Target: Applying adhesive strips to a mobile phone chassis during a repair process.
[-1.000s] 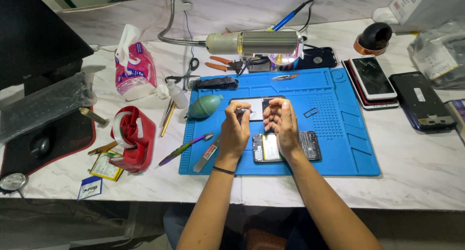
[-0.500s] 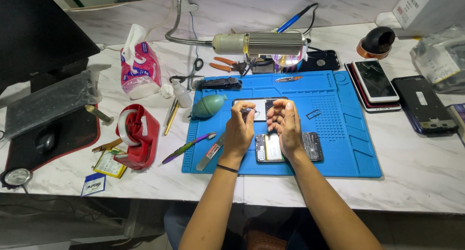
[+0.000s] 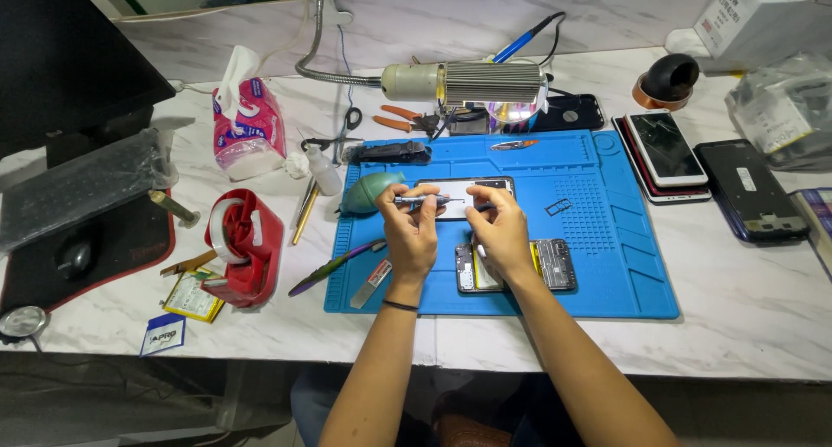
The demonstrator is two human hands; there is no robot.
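Phone repair is the work in hand, at what looks like the screw-handling step: both hands meet over the middle of the blue silicone mat (image 3: 607, 239). The left hand (image 3: 409, 235) is closed around a slim metal screwdriver (image 3: 425, 202), held level with its tip pointing toward the right hand (image 3: 498, 230). That hand is pinched narrow at the tip, as if seating a bit or a tiny screw; whether anything is between its fingertips I cannot tell.

The opened phone (image 3: 516, 265), its back off and boards showing, lies on the mat just below the right hand and partly under it. A second phone part with a pale face (image 3: 464, 191) lies on the mat just behind the hands.

As a judgement, the next move calls for a steady lowering of the tip onto the opened phone, with the other hand bracing it.

Counted: one mat; one teal dust blower (image 3: 368, 191) at the mat's left edge; one red tape dispenser (image 3: 247, 239) left of the mat; one gooseneck lamp (image 3: 468, 83) behind it; three phones, one of them stacked on another (image 3: 663, 148) and one dark one lying alone (image 3: 750, 191), right of the mat on the bench (image 3: 763, 308).
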